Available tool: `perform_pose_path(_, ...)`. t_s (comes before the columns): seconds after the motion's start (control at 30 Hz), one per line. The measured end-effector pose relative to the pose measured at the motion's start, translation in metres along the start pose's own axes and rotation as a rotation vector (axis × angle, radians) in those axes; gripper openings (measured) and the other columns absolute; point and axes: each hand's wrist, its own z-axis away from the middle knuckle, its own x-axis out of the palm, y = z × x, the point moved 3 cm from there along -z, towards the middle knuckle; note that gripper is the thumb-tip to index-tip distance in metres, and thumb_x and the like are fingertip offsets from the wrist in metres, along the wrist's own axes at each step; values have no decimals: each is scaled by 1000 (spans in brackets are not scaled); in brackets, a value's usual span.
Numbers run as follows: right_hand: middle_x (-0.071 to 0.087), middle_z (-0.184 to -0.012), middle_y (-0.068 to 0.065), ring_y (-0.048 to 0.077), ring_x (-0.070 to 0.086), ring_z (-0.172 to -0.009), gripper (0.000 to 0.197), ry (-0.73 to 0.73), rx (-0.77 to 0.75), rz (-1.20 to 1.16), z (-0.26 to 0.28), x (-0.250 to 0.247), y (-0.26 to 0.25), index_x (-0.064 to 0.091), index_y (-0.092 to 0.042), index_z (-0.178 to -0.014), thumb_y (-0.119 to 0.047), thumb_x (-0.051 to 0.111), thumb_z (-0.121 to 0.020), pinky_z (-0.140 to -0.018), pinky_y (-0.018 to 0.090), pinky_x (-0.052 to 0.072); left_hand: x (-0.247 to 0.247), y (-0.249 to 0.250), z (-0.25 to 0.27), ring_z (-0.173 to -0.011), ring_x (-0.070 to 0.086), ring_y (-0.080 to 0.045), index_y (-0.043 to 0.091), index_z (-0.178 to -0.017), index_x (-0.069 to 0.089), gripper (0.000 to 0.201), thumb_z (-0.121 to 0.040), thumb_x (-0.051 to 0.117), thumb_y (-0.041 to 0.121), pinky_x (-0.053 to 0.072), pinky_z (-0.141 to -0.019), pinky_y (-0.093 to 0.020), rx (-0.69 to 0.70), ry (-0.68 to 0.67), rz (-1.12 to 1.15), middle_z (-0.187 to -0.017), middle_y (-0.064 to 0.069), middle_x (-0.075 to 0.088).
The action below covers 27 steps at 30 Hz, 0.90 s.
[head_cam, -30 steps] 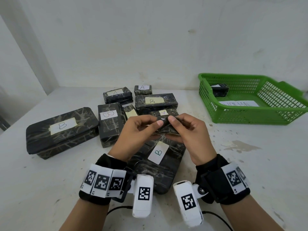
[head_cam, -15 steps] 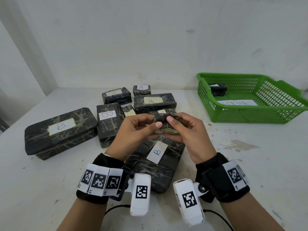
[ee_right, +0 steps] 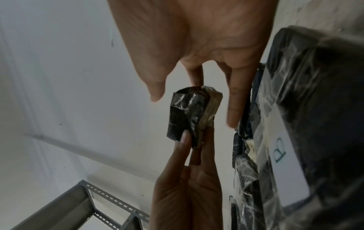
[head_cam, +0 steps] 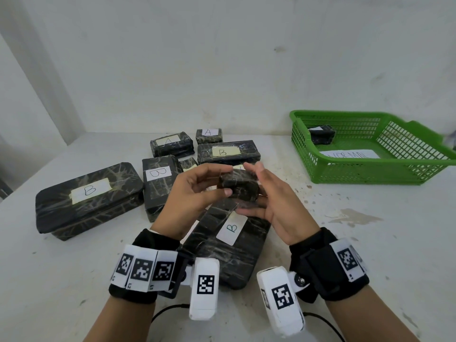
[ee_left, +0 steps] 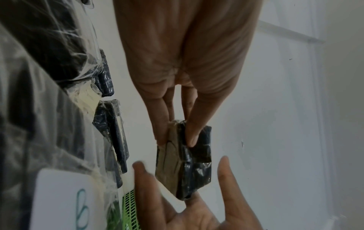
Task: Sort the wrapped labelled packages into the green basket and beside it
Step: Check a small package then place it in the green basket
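White table (head_cam: 370,255) against a plain white wall, pale stains on it right of your hands. Using the green basket (head_cam: 370,172) as reference, it sits at the far right of the table with one small dark package (head_cam: 322,135) in its far-left corner and a white paper sheet (head_cam: 348,154) on its floor. Well left of the basket: biggest B package (head_cam: 88,201) at the far left of the group, another long B package (head_cam: 229,245) under your hands, a mid-size B package (head_cam: 159,186) between those two, a B package with a yellow label (head_cam: 228,151) behind, and two A packages (head_cam: 171,144) (head_cam: 209,135) at the back. Small wrapped package (head_cam: 238,185) is up off the table, left of the basket, over the pile. Your left hand (head_cam: 197,191) pinches it at one end, thumb against fingers. Your right hand (head_cam: 271,201) is loose, fingers straight, cupped beside and under it; contact with the right fingers can't be confirmed from the wrist views. Its label isn't readable.
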Motion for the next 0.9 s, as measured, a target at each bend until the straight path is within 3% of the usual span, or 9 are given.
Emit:
perform_pose_path(0.07,70,-114,7,18,71,-92,37,32,-26,-61,0,0,-2,67,-16,-116,-36,59,-87,-63,27,59,-1,0,-1,-107,68,-22,15,-118,64,56,-66,76,1,54,-82,-25,10,4,21,-112,-8,71)
perform_pose_path(0.17,70,-104,9,15,71,-89,18,36,-69,-96,-1,-1,-3,66,-5,-110,-11,58,-95,-63,26,59,1,0,0,-110,67,-21,19,-128,58,68,-63,79,12,54,-85,-27,-26,-18,94,-117,-7,68)
perform_pose_path(0.27,69,-99,8,14,70,-89,15,24,-102,-86,-1,-4,-3,66,-5,-107,-4,57,-95,-67,30,60,7,0,2,-108,68,-23,13,-126,60,46,-82,72,20,56,-83,-29,-81,-31,139,-117,-10,69)
perform_pose_path(0.37,70,-96,7,15,70,-91,15,15,-119,-48,-1,-2,-2,67,-5,-106,-6,58,-94,-68,32,61,10,2,3,-97,72,-22,9,-113,67,29,-90,60,25,59,-73,-29,-43,29,72,-103,-9,75)
perform_pose_path(0.5,71,-92,9,23,72,-91,20,42,-146,-16,2,0,0,69,-2,-97,-20,61,-91,-64,34,62,9,5,4,-59,66,-6,-1,-90,67,12,-92,57,6,50,-49,-14,-9,93,2,-71,-2,69)
perform_pose_path(0.63,70,-89,15,29,73,-87,16,89,-203,40,3,-3,0,67,1,-88,-12,60,-94,-58,35,61,12,6,5,-68,69,-12,0,-85,65,15,-89,60,13,56,-56,-21,-17,64,-15,-74,-5,68)
perform_pose_path(0.7,70,-91,16,29,73,-87,17,81,-211,51,4,-2,-2,68,0,-88,-13,60,-95,-58,34,61,14,9,6,-61,66,-10,-2,-81,63,17,-87,62,14,53,-52,-19,-16,55,-2,-69,-5,66)
perform_pose_path(0.8,71,-89,12,25,72,-87,19,46,-177,25,4,2,-2,69,-2,-88,-18,61,-93,-59,32,60,14,10,6,-43,56,-3,-2,-75,59,17,-91,59,0,43,-42,-11,9,76,-14,-58,1,60)
perform_pose_path(0.9,71,-85,7,24,73,-85,16,48,-173,27,4,2,-1,71,-4,-90,-19,63,-91,-57,30,59,12,9,5,-50,61,-8,0,-73,62,16,-88,63,6,48,-47,-16,31,84,-36,-63,-1,63)
